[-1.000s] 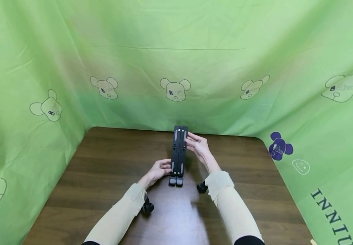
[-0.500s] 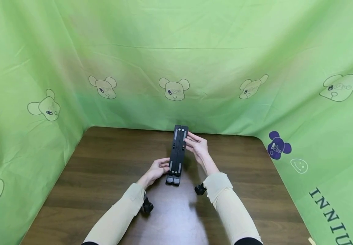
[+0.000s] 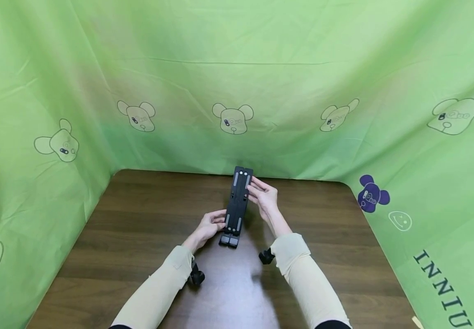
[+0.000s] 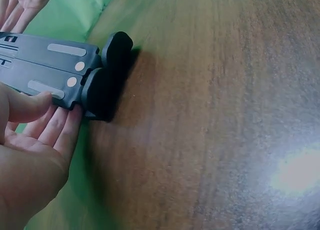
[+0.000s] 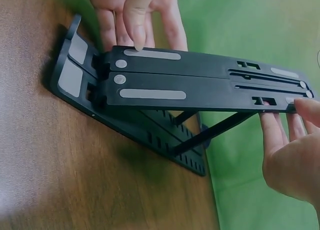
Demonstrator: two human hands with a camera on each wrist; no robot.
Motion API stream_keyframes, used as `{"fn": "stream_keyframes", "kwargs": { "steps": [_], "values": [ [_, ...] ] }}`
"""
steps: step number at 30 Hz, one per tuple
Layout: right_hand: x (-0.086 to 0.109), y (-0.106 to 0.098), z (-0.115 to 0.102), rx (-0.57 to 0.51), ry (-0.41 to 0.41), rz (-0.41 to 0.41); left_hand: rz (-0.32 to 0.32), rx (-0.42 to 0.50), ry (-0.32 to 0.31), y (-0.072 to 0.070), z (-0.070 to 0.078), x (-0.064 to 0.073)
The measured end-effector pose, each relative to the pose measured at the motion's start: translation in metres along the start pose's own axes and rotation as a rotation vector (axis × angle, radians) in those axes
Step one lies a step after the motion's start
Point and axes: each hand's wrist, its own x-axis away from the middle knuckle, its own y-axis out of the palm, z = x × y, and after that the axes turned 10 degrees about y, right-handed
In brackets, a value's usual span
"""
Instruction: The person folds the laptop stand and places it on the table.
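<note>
A black folding laptop stand (image 3: 238, 201) with grey rubber strips is at the table's far middle, its two halves folded side by side. The right wrist view shows its top plate (image 5: 170, 80) raised at an angle over a slotted base (image 5: 165, 135), with slanted struts (image 5: 215, 132) between. My left hand (image 3: 209, 227) pinches the plate's near left edge, thumb on a grey strip and fingers beneath. At the far right edge, my right hand (image 3: 266, 197) grips the plate, thumb above and fingers under it. Upturned front lips (image 5: 72, 65) point toward me. The head view hides the base.
A brown wooden table (image 3: 158, 196) lies under the stand. Green printed cloth (image 3: 232, 82) hangs behind and along both sides. Black wrist cameras (image 3: 196, 276) sit below the cuffs. A small pale object (image 3: 418, 322) shows at the lower right.
The laptop stand's near end has swung left, so it now slants in the head view. My left hand has moved slightly left with it; the right hand keeps its grip.
</note>
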Motion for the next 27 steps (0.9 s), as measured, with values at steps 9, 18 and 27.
{"fn": "stream_keyframes", "kwargs": {
  "steps": [9, 18, 27],
  "values": [
    [0.006, 0.006, 0.003, -0.054, -0.015, 0.082, 0.067, -0.018, 0.032, 0.000, -0.003, 0.002],
    [0.012, 0.014, 0.006, -0.135, -0.024, 0.144, 0.109, -0.041, 0.068, 0.002, -0.001, 0.003],
    [0.017, 0.018, 0.006, -0.170, -0.036, 0.194, 0.127, -0.026, 0.080, 0.003, -0.003, 0.001]
  ]
}}
